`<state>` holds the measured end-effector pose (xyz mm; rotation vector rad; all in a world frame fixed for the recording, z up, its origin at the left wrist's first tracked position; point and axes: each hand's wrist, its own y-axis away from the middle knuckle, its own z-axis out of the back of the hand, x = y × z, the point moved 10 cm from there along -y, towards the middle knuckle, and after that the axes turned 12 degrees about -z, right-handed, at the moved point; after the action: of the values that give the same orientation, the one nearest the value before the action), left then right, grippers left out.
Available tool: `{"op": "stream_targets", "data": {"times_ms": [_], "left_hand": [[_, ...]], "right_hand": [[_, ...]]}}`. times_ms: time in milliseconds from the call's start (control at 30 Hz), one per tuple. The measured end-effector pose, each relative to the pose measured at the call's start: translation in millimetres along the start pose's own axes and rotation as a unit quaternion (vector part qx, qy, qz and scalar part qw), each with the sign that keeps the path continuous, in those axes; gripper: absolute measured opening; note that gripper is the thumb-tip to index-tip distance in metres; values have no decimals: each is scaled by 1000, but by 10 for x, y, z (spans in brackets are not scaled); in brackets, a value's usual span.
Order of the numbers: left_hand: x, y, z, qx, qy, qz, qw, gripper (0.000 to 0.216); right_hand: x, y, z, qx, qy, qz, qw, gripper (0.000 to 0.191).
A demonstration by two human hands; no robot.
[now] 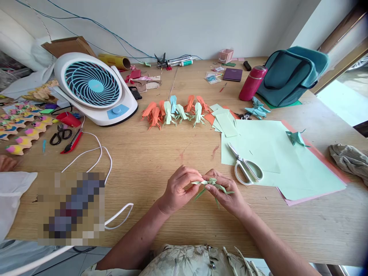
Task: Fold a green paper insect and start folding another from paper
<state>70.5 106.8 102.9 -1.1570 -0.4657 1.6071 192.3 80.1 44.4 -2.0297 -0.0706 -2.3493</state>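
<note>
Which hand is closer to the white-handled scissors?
Right. The right hand is just below and left of the white-handled scissors, not touching them; the left hand is farther left, across the folded green paper.

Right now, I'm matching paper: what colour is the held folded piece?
Folded piece: light green, best in the head view.

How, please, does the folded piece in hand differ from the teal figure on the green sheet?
The folded piece is pale green; the teal figure is darker. The left hand and right hand hold the piece; the figure lies on the green sheet. Both have pointed parts.
</note>
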Motion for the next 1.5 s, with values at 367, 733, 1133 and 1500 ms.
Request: {"op": "stream_targets", "data": {"times_ms": [367,733,1133,1500], "left_hand": [[-25,48,7,-19,-58,15,998,19],[-37,83,-59,-13,-77,24,997,18],[-19,88,-62,-7,-96,21,995,16],[71,118,-116,-31,-26,63,997,16]], "right_hand": [[23,2,-6,-20,6,4,1000,25],[-39,-7,37,-50,-12,-26,998,25],[-62,4,94,-85,-33,-42,995,26],[63,45,152,-122,12,11,992,14]]}}
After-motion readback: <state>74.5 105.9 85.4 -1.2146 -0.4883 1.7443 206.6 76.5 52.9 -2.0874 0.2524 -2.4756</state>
